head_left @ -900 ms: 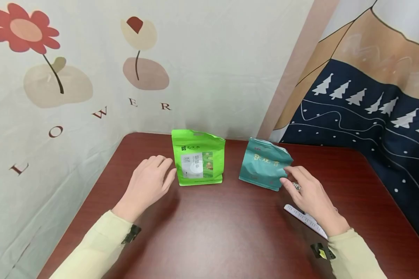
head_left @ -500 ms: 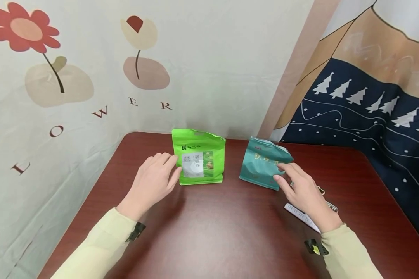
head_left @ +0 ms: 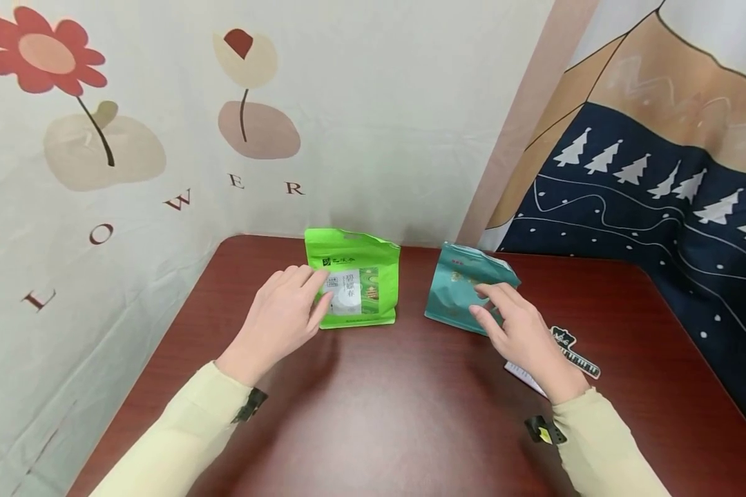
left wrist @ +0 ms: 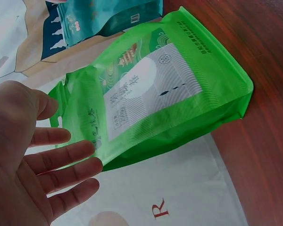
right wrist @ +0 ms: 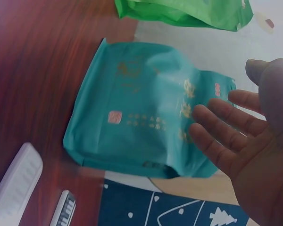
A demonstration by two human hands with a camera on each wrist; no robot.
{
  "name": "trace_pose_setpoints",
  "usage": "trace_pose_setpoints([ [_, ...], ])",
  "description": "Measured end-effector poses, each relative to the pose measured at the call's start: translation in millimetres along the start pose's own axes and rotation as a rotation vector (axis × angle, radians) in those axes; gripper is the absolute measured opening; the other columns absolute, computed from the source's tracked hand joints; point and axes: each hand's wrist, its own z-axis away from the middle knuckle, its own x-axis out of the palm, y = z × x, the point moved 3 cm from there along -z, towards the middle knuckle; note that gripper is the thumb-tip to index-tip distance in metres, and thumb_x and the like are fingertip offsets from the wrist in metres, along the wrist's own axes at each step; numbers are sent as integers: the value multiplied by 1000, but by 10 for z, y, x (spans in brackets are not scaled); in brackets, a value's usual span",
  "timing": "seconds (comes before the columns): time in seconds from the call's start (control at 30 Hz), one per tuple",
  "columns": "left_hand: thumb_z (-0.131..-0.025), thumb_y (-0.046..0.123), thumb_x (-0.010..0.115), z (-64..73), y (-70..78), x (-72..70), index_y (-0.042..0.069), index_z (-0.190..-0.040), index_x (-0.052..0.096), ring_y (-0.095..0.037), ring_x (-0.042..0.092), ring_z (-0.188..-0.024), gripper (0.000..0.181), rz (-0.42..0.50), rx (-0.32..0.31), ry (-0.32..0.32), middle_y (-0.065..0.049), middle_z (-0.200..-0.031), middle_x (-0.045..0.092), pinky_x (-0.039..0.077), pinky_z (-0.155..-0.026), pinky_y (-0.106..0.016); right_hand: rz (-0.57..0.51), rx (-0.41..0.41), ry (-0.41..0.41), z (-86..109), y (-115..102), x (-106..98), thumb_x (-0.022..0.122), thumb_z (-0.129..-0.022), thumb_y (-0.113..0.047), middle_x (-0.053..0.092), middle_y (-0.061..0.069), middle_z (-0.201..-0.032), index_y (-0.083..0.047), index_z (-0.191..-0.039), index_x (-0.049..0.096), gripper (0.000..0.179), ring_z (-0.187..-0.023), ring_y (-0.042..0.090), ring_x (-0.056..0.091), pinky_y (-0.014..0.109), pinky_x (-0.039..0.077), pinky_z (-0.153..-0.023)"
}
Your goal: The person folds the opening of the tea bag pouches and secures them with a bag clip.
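A bright green tea bag (head_left: pixel 363 283) stands upright near the table's back edge. My left hand (head_left: pixel 280 317) hovers before its left side, overlapping it in the head view, with fingers loosely spread and holding nothing. In the left wrist view the fingers (left wrist: pixel 68 157) extend beside the upper end of the green bag (left wrist: pixel 151 89). To the right stands a teal tea bag (head_left: pixel 450 293), slightly turned, its top crumpled. My right hand (head_left: pixel 519 335) is in front of its right side, thumb and fingers apart. From the right wrist, the palm faces the teal bag (right wrist: pixel 132 110).
On the table (head_left: pixel 373 421), partly hidden under the right hand, lie a flat piece with a piano-key pattern (head_left: pixel 581 362) and a white ruler-like strip (head_left: pixel 525 377). Behind the table hangs a pale flower-print cloth (head_left: pixel 373 117), with a dark blue tree-print cloth (head_left: pixel 628 228) at right.
Both hands have moved inward: the left to the right over the green bag's edge, the right to the left across the teal bag. More of the piano-key piece shows now. Both bags stay put.
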Motion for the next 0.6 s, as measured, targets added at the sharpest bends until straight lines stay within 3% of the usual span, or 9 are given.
trace_pose_setpoints([
  [0.3, -91, 14, 70, -78, 24, 1, -1, -117, 65, -33, 59, -77, 30, -18, 16, 12, -12, -92, 66, 47, -67, -40, -71, -34, 8, -167, -95, 99, 72, -96, -9, 68, 12, -115, 0, -128, 65, 34, -92, 27, 68, 44, 59, -75],
  [0.6, -95, 15, 66, -156, 45, 7, -1, -116, 64, -34, 62, -85, 26, 19, 16, 13, -13, -99, 67, 51, -73, -42, -131, -40, 29, -288, -181, 222, 72, -97, -10, 68, 14, -112, 1, -127, 66, 32, -90, 28, 68, 48, 60, -76],
])
